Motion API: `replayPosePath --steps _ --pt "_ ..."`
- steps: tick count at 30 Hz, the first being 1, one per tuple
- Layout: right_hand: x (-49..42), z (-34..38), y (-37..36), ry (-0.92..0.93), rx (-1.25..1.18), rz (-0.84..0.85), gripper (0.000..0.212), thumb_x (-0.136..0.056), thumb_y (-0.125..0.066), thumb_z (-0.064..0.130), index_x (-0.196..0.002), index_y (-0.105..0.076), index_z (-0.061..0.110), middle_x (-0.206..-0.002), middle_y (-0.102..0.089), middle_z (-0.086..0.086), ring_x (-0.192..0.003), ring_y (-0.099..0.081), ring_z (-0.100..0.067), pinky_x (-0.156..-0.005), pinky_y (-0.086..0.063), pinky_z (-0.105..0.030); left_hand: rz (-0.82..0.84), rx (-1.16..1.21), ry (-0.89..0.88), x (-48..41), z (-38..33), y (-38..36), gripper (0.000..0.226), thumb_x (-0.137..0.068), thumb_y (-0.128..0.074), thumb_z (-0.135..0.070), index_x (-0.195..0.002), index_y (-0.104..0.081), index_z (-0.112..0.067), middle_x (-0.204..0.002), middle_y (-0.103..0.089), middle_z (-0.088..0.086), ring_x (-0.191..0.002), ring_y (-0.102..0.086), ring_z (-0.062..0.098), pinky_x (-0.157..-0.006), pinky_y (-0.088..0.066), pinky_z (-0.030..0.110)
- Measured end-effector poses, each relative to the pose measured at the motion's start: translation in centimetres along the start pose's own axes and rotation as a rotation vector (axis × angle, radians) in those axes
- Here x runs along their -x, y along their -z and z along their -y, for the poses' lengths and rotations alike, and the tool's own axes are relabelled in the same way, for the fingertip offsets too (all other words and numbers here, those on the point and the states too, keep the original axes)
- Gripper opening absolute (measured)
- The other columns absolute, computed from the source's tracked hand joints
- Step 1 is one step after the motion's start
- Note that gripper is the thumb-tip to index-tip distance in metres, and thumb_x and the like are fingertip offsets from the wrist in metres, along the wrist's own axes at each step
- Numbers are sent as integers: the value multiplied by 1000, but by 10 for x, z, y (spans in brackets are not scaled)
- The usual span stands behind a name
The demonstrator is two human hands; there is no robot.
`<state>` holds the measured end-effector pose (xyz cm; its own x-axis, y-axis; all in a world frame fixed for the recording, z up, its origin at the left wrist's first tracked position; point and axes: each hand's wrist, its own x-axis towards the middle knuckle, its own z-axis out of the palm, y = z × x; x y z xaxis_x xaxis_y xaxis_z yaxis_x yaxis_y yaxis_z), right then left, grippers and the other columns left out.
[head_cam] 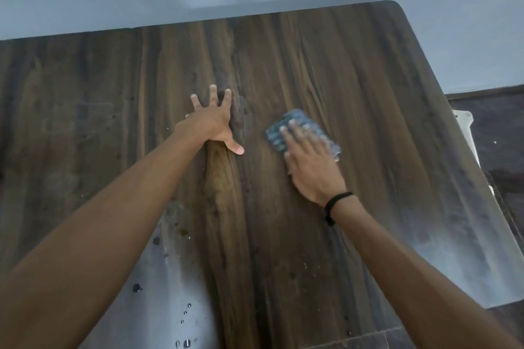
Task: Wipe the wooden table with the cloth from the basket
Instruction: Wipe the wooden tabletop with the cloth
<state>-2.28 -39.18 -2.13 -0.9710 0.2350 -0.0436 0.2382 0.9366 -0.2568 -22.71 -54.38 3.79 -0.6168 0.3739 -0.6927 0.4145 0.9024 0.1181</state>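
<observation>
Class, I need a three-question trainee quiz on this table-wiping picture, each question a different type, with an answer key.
1. True or false: the left hand holds the blue cloth.
2. Which wrist wears the black band? A) left B) right C) neither
3. Fill in: water droplets sit on the wooden table near its ____ edge.

Key: 1 false, the right hand presses it flat. 2 B. 3 near.

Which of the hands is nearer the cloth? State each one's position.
Right. The right hand lies flat on the blue cloth, pressing it to the wooden table. The left hand rests spread on bare wood, apart from it.
</observation>
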Motion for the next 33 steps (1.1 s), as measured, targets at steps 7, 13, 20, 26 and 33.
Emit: replayPosePath --steps 7,13,20,26,33 --pt "23 1 4 -148 -50 -14 53 -106 -29 31 -158 -23 26 -167 -15 2 -153 -13 -22 -124 -8 -45 -60 42 50 24 9 -17 151 -57 -90 -55 -155 22 -28 -160 33 2 -146 22 45 -117 -12 65" --pt "55 -27 6 -209 -68 -68 53 -105 -25 35 -158 -24 28 -166 -17 4 -153 -16 -22 -123 -14 -47 -6 19 67 36 -2 -46 154 -56 -91 -54 -152 27 -28 -158 38 -1 -145 23 46 -117 -16 64" --pt "77 -37 7 -127 -59 -51 53 -105 -29 32 -157 -27 27 -166 -19 3 -153 -17 -22 -123 -17 -51 -13 14 78 39 -2 -42 154 -56 -90 -55 -152 27 -28 -158 37 -2 -145 23 46 -117 -17 62" --pt "104 -32 3 156 -33 42 51 -108 -24 37 -159 -21 32 -167 -12 9 -154 -9 -14 -125 -8 -44 -8 0 99 37 -5 -41 154 -56 -90 -54 -152 27 -28 -158 37 -1 -146 22 45 -118 -14 62" --pt "136 -19 -5 281 -16 61 53 -105 -31 33 -158 -24 28 -166 -15 5 -153 -12 -17 -125 -9 -46 -18 2 112 41 -7 -41 155 -54 -90 -57 -153 25 -29 -159 35 -1 -146 21 45 -117 -15 64"
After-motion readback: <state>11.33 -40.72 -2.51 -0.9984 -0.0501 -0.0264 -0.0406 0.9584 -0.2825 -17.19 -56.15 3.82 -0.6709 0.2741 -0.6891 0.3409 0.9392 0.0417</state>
